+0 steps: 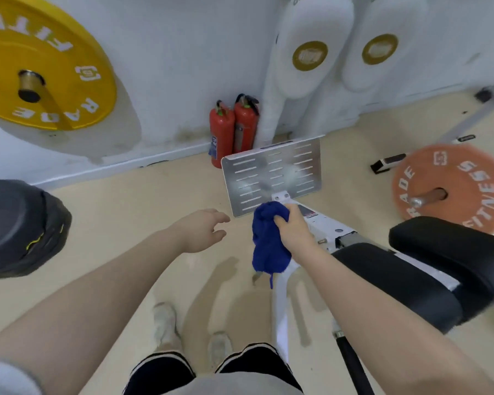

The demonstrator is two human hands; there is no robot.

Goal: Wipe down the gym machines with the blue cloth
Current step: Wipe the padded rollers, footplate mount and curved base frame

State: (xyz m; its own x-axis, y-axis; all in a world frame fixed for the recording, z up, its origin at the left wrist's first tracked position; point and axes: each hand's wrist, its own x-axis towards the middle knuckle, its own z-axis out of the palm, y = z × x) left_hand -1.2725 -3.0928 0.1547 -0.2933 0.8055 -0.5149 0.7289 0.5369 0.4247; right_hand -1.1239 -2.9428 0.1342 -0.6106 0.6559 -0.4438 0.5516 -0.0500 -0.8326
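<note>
One hand does the work here: the right hand (290, 223) has its grip curled round the bunched top of the blue cloth (268, 240), holding it at the near edge of the footplate (271, 178), just where the plate bolts to the white frame (325, 226). Gripped high like that, the wad at the top is probably the wiping face, and the rest hangs free. The cloth's long axis runs roughly vertical, its loose tail pointing down at the floor (126, 223) on the near side of the footplate, a thread trailing from it. The left hand (203, 230) hovers left of the footplate, fingers spread and loose, holding nothing, likely for balance. Right of the footplate sit the black pads (411, 280) and an orange plate (451, 189).
</note>
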